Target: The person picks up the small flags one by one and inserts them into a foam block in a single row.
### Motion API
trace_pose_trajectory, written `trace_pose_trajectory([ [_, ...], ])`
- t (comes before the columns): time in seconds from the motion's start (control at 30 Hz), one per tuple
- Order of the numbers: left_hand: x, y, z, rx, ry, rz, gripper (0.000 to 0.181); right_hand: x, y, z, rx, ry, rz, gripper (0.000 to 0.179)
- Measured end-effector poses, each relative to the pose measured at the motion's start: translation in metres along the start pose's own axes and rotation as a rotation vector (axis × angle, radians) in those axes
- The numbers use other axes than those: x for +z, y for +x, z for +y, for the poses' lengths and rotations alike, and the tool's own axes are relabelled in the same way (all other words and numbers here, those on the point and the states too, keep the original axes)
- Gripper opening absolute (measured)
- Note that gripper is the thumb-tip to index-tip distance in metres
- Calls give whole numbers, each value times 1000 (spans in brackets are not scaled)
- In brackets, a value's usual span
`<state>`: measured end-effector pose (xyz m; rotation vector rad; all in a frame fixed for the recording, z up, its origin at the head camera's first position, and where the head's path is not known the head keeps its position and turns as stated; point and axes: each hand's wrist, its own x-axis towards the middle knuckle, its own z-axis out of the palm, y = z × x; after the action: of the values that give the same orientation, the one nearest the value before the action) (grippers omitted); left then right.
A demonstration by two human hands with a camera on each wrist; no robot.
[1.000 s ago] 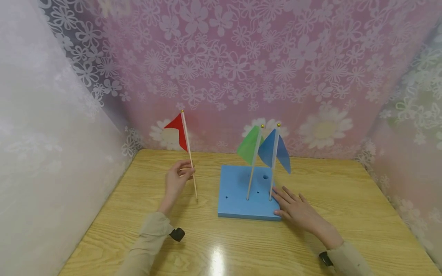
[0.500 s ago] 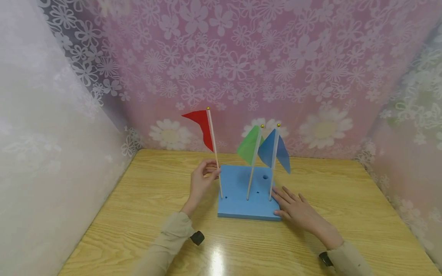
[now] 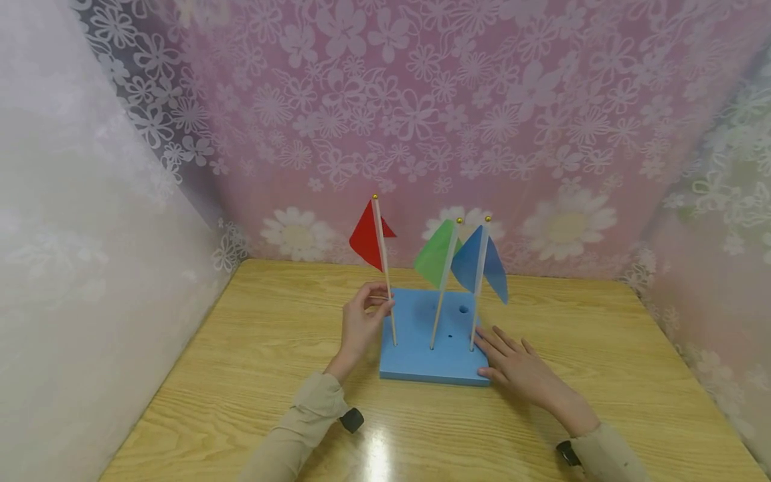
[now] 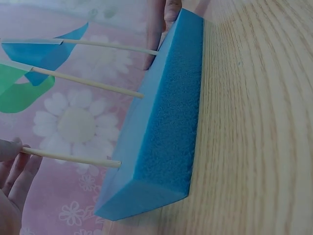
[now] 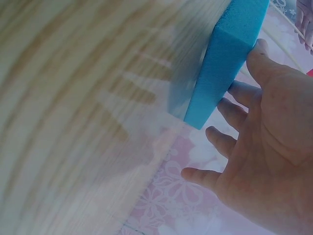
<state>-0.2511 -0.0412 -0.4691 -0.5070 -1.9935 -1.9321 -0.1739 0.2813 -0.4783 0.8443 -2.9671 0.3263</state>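
Observation:
My left hand [image 3: 360, 325] pinches the stick of a red flag [image 3: 367, 235] between thumb and fingers. The lower tip of that stick meets the front-left hole of a blue foam block [image 3: 415, 367]; how deep it sits I cannot tell. Beside it a green flag [image 3: 435, 254] and a blue flag [image 3: 468, 262] stand in the block, both leaning slightly right. With fingers extended, my right hand [image 3: 523, 367] touches the block's right side. In the right wrist view the thumb and fingertips of the right hand [image 5: 274, 132] lie along the blue foam edge.
Other holes show in the block's top, among them a larger hole [image 3: 463, 309] at the back right. The block lies on a wood-grain table [image 3: 241, 375]. Behind stands a pink flowered backdrop [image 3: 409, 134], with pale flowered sheets at both sides.
My left hand has carried the red flag rightward from the bare table to the block, its stick tip now at the front-left hole. The right hand stays at the block's side.

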Motion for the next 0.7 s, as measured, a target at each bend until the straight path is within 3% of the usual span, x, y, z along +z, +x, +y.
trace_pose_trajectory([
  [0.23,1,-1,-3,-18,18,-38,29,-1,0,-1,1,1,-5,63],
  [0.47,1,-8,25,-25,50,-63,25,-2,1,-2,5,5,-9,63],
  [0.7,0,-7,-2,-39,71,-58,30,-2,1,-2,9,6,-13,64],
])
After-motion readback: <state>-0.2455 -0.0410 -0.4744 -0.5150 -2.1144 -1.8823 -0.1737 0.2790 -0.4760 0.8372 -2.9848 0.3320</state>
